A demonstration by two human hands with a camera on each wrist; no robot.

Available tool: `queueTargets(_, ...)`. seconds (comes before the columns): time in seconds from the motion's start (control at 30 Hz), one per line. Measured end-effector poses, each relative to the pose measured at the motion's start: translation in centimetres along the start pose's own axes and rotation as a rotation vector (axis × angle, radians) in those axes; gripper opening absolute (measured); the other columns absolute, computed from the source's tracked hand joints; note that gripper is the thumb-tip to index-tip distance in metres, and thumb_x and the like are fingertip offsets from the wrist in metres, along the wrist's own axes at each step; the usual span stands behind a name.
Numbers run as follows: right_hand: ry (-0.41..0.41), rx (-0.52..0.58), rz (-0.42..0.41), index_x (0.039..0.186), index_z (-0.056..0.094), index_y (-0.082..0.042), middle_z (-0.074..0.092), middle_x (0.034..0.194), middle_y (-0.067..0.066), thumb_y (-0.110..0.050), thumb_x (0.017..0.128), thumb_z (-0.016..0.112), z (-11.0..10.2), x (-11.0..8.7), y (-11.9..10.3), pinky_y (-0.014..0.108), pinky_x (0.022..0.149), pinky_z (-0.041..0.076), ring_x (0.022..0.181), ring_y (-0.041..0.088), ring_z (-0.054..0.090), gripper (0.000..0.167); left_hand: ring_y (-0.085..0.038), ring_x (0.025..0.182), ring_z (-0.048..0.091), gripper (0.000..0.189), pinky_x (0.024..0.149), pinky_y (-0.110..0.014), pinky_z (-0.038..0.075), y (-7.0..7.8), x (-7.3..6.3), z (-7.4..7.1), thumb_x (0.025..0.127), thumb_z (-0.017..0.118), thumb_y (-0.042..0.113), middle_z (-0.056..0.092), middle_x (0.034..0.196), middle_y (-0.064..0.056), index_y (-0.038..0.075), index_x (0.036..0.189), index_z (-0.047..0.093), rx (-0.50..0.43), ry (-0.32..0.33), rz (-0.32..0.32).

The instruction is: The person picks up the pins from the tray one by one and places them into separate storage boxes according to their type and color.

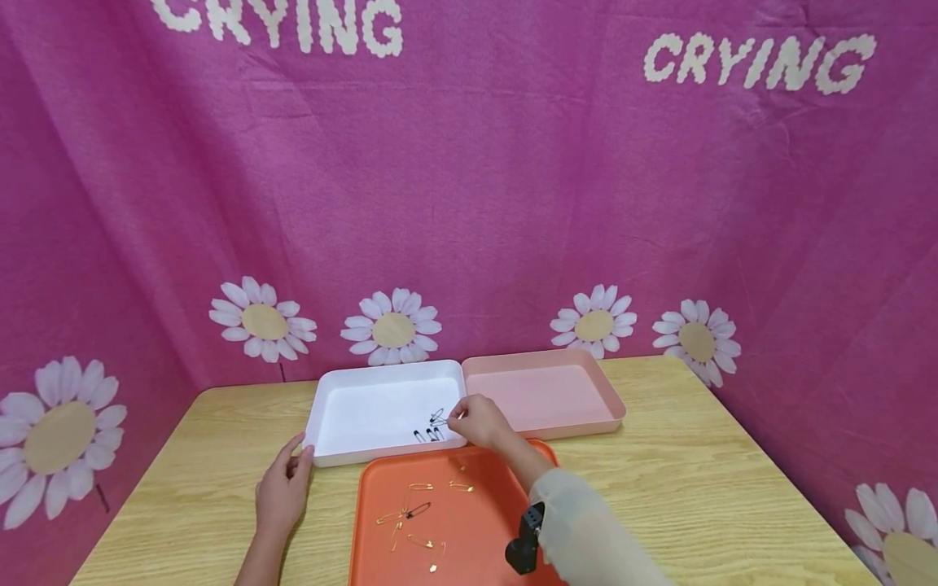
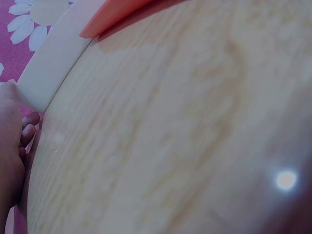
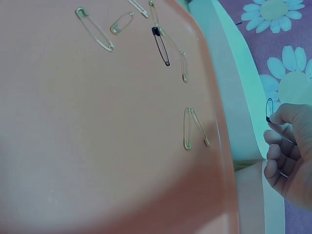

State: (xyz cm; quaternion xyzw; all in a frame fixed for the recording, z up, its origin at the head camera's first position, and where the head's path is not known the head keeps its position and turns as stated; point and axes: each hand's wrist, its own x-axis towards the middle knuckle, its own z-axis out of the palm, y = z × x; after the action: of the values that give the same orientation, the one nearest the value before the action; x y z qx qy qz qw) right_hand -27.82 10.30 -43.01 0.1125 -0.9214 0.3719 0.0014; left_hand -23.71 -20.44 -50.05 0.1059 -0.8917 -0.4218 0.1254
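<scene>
My right hand [image 1: 479, 421] pinches a black safety pin [image 3: 269, 108] between thumb and fingertips, over the front right part of the white tray [image 1: 366, 403]. Several black safety pins [image 1: 430, 435] lie in that tray just beneath it. At the tray's front left corner, my left hand [image 1: 282, 492] holds the edge, other fingers curled below in the left wrist view. The orange tray [image 1: 469, 537] in front carries several gold safety pins [image 1: 421, 487], spread out singly and in a loose cluster. One black safety pin [image 1: 418, 510] lies among the gold ones.
A pink tray [image 1: 542, 391] stands right beside the white one, with nothing in it. All three trays are on a wooden table [image 1: 703, 488]. Behind and at the sides hangs a magenta cloth [image 1: 498, 203] with daisies. A black wrist camera [image 1: 523, 541] sits on my right sleeve.
</scene>
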Motion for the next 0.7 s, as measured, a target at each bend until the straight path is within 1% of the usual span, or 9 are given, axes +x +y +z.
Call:
queueTargets(0.2, 0.024, 0.009, 0.028, 0.082, 0.068, -0.004, 0.057, 0.069, 0.002, -0.015, 0.084, 0.061, 0.3, 0.2, -0.2, 0.023, 0.054, 0.039, 0.058, 0.012, 0.047, 0.013, -0.026, 0.094, 0.052, 0.057, 0.081, -0.041, 0.037, -0.1, 0.1, 0.0, 0.097, 0.034, 0.051, 0.061, 0.107, -0.017, 0.015, 0.141, 0.042, 0.002, 0.004, 0.004)
queueTargets(0.27, 0.041, 0.017, 0.043, 0.083, 0.067, -0.004, 0.057, 0.069, 0.003, -0.015, 0.085, 0.061, 0.4, 0.2, -0.3, 0.023, 0.054, 0.039, 0.058, 0.012, 0.047, 0.013, -0.027, 0.094, 0.052, 0.057, 0.081, -0.042, 0.036, 0.0, 0.1, 0.0, 0.097, 0.035, 0.051, 0.061, 0.107, -0.017, 0.015, 0.14, 0.042, -0.001, 0.005, 0.006)
queueTargets(0.4, 0.085, 0.029, 0.044, 0.085, 0.068, -0.003, 0.06, 0.073, 0.005, -0.015, 0.085, 0.06, 0.8, 0.4, -0.2, 0.023, 0.054, 0.039, 0.059, 0.012, 0.047, 0.015, -0.027, 0.096, 0.053, 0.055, 0.083, -0.044, 0.037, 0.0, 0.1, 0.0, 0.098, 0.035, 0.049, 0.062, 0.108, -0.017, 0.015, 0.14, 0.042, -0.006, 0.01, 0.009)
queueTargets(0.53, 0.115, 0.055, 0.046, 0.092, 0.069, -0.001, 0.064, 0.08, 0.009, -0.018, 0.086, 0.063, 1.2, 0.5, -0.2, 0.024, 0.057, 0.041, 0.065, 0.013, 0.049, 0.019, -0.028, 0.096, 0.053, 0.056, 0.084, -0.045, 0.037, 0.0, 0.1, 0.0, 0.098, 0.035, 0.05, 0.062, 0.109, -0.018, 0.015, 0.14, 0.042, -0.003, 0.011, 0.009)
queueTargets(0.63, 0.113, 0.068, 0.064, 0.098, 0.069, -0.001, 0.065, 0.086, 0.011, -0.02, 0.086, 0.065, 1.1, 0.5, -0.2, 0.025, 0.06, 0.042, 0.07, 0.015, 0.051, 0.023, -0.028, 0.097, 0.053, 0.057, 0.084, -0.045, 0.038, 0.0, 0.1, 0.1, 0.097, 0.034, 0.051, 0.062, 0.11, -0.018, 0.015, 0.141, 0.041, -0.005, 0.009, 0.005)
queueTargets(0.7, 0.109, 0.061, 0.075, 0.099, 0.069, -0.001, 0.065, 0.087, 0.011, -0.02, 0.087, 0.065, 1.1, 0.5, -0.1, 0.026, 0.062, 0.043, 0.073, 0.016, 0.052, 0.023, -0.029, 0.098, 0.054, 0.057, 0.085, -0.046, 0.038, 0.0, 0.0, 0.1, 0.097, 0.034, 0.051, 0.062, 0.11, -0.019, 0.014, 0.141, 0.042, -0.007, 0.009, 0.003)
